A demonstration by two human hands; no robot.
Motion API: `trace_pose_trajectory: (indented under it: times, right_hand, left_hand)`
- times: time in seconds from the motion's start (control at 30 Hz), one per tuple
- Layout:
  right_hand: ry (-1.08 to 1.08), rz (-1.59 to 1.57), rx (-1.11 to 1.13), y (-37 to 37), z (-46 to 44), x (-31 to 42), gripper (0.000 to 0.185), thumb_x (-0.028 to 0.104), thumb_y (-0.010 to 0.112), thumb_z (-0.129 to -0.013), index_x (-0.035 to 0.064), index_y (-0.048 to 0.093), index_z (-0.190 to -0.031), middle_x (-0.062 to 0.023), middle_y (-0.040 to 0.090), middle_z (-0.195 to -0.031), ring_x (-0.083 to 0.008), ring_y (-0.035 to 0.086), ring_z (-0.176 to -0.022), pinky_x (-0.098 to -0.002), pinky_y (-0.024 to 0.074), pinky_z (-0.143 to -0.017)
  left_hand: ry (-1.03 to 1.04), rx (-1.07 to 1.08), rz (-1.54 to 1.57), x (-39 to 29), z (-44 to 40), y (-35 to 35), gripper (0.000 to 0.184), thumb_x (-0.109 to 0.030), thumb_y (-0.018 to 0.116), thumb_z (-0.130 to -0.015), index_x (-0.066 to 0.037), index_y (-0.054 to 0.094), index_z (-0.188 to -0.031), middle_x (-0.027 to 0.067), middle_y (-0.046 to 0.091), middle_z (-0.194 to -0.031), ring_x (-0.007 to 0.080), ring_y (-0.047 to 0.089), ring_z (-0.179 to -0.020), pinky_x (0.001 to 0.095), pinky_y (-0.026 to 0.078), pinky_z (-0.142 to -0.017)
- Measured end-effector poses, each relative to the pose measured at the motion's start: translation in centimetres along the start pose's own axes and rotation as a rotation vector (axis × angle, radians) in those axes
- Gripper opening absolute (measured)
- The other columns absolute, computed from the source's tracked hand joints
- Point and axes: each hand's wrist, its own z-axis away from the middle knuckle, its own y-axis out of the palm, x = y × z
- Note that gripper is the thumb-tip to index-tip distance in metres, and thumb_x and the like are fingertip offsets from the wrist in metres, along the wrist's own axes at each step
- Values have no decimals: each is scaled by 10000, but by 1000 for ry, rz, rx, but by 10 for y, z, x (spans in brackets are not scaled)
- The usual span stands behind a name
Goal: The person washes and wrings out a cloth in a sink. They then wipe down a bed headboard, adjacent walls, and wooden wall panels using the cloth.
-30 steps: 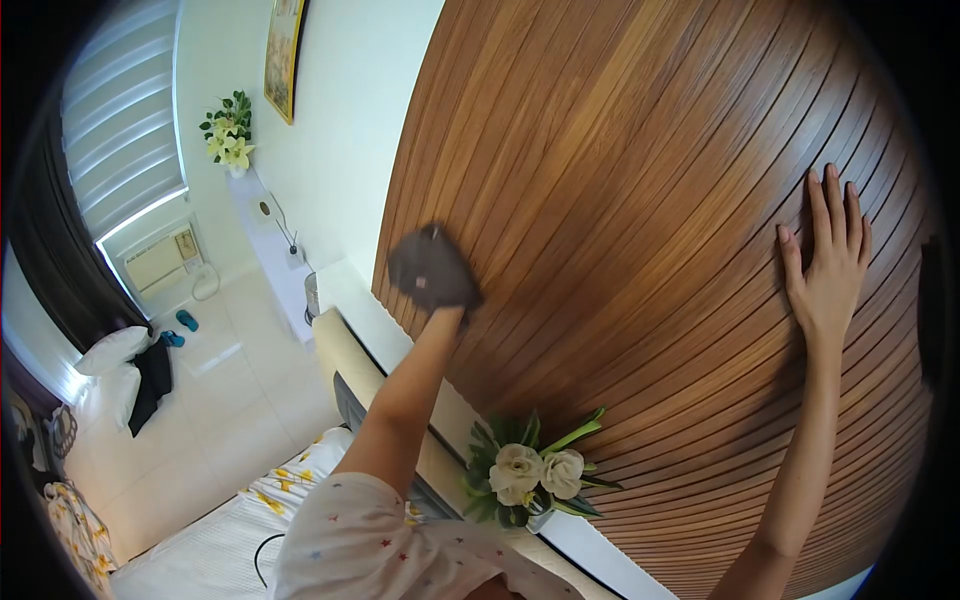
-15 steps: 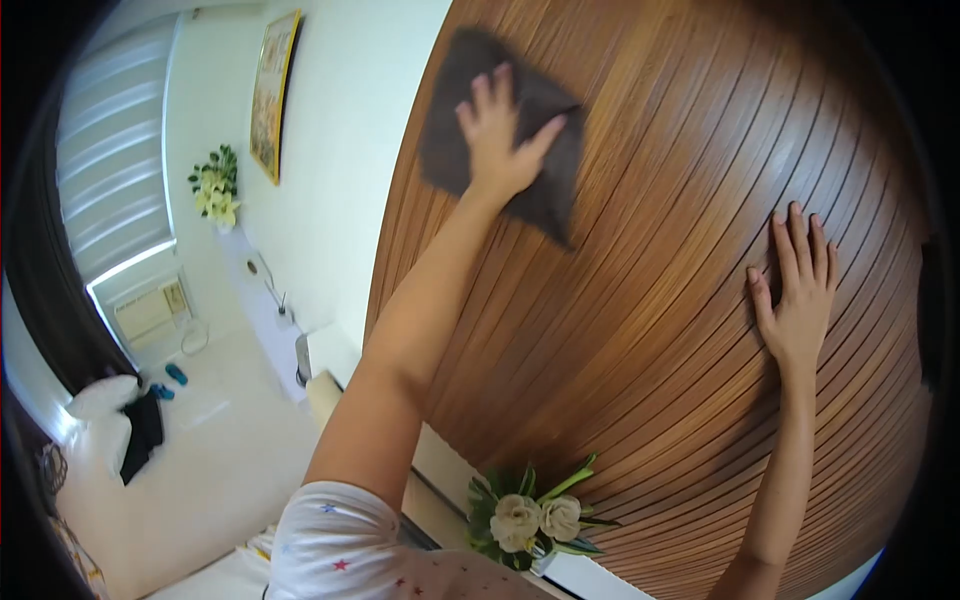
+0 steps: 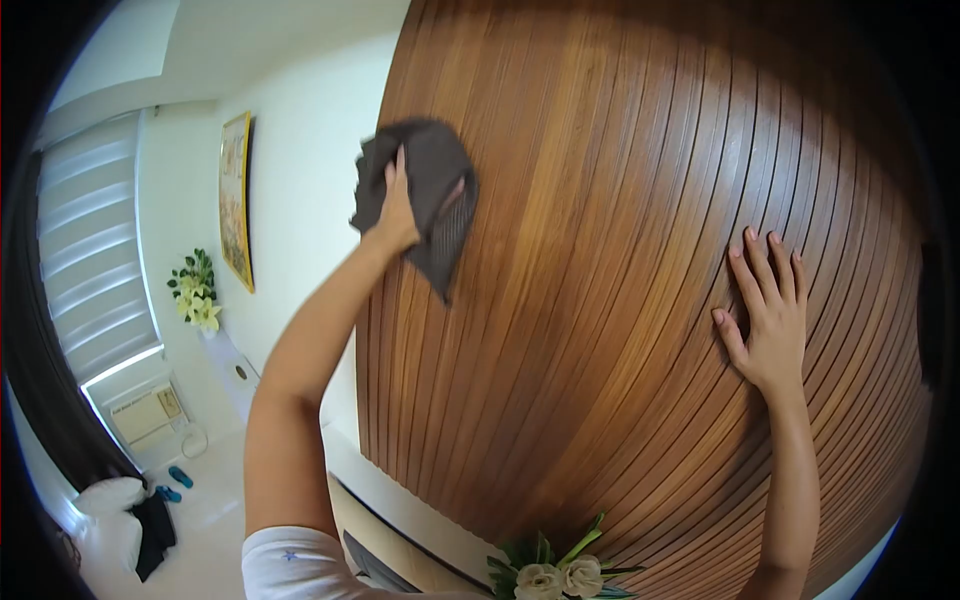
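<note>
A dark grey cloth (image 3: 428,152) lies over the left edge of the slatted wooden panel (image 3: 590,260), partly reaching past it in front of the white wall. My left hand (image 3: 398,214) grips this cloth, its fingers partly hidden in the folds. One corner of the fabric hangs down below the hand. Farther right, my right hand (image 3: 772,330) rests flat against the slats with fingers spread, holding nothing.
White artificial flowers (image 3: 540,582) with green leaves stand below the panel. Left of it, a gold-framed picture (image 3: 236,200) hangs on the white wall. Beyond are a window blind (image 3: 95,250), a vase of yellow-white flowers (image 3: 195,290), slippers (image 3: 180,477) and white pillows (image 3: 108,495).
My left hand has moved the cloth leftward to the panel's edge, and the cloth has gone from spread flat to bunched and folded. My right hand stays flat on the slats. The view has shifted.
</note>
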Motion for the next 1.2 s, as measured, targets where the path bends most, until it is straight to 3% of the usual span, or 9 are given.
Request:
trace_pose_trajectory:
  times: [0.1,0.37,0.57,0.63,0.7,0.73,0.83,1.03,1.2]
  right_hand:
    - [8,2,3,-1,0,1,586,403,531,-837,133,453,-1351,-66,365,-1449,-301,276,-1357,-485,166,-1113]
    - [29,-49,9,-5,-1,0,588,375,571,-769,132,499,-1300,-77,399,-1419,-314,317,-1324,-501,200,-1099]
    - [32,-39,23,-6,-2,1,591,384,563,-770,134,498,-1301,-75,395,-1422,-317,315,-1325,-507,197,-1099]
    - [29,-35,23,-5,-1,2,587,374,565,-772,136,498,-1304,-73,396,-1422,-319,316,-1325,-500,196,-1102]
    - [34,-25,26,-5,-1,2,582,370,563,-778,137,497,-1306,-73,396,-1423,-320,316,-1326,-493,196,-1105]
    - [31,-15,22,-5,0,2,572,368,556,-791,139,494,-1311,-73,393,-1426,-321,312,-1329,-483,195,-1108]
    - [42,-7,42,-7,1,2,564,371,550,-800,144,494,-1313,-72,388,-1430,-320,311,-1331,-478,198,-1109]
    - [48,-36,48,-7,1,1,548,372,557,-793,159,510,-1296,-71,408,-1413,-305,335,-1318,-470,223,-1104]
    - [78,-86,20,-1,3,-2,536,368,549,-802,167,507,-1297,-63,418,-1405,-289,338,-1318,-461,229,-1107]
  left_hand:
    - [582,-202,-620,37,-84,3,794,-241,641,-769,-255,244,-1456,308,245,-1416,511,239,-1285,565,259,-1019]
    - [73,-112,-297,11,-240,3,550,-369,512,-852,-581,304,-1315,234,188,-1477,518,173,-1313,680,202,-995]
    - [110,59,-385,-139,-244,-3,816,-360,633,-759,221,339,-1250,360,386,-1301,405,360,-1260,563,255,-1025]
    - [251,10,-343,-216,-207,-23,410,-246,525,-809,-13,604,-1138,208,332,-1428,331,362,-1274,512,277,-1062]
    - [467,196,83,-248,-207,-23,562,-359,502,-779,-22,546,-1227,253,328,-1410,415,330,-1263,527,234,-1069]
    - [681,-214,230,-249,-220,25,653,-327,558,-739,-58,452,-1325,285,280,-1419,461,244,-1310,512,198,-1096]
    - [814,-144,58,-253,-244,20,442,-363,499,-809,-102,636,-1138,129,626,-1119,281,459,-1207,556,260,-1033]
    - [730,-838,-2,-186,-302,-99,778,-238,675,-668,-83,384,-1373,295,135,-1470,447,115,-1370,521,126,-1117]
    - [436,-1068,-1007,-150,-325,-106,732,-386,604,-776,-139,341,-1414,200,112,-1515,376,63,-1406,555,95,-1115]
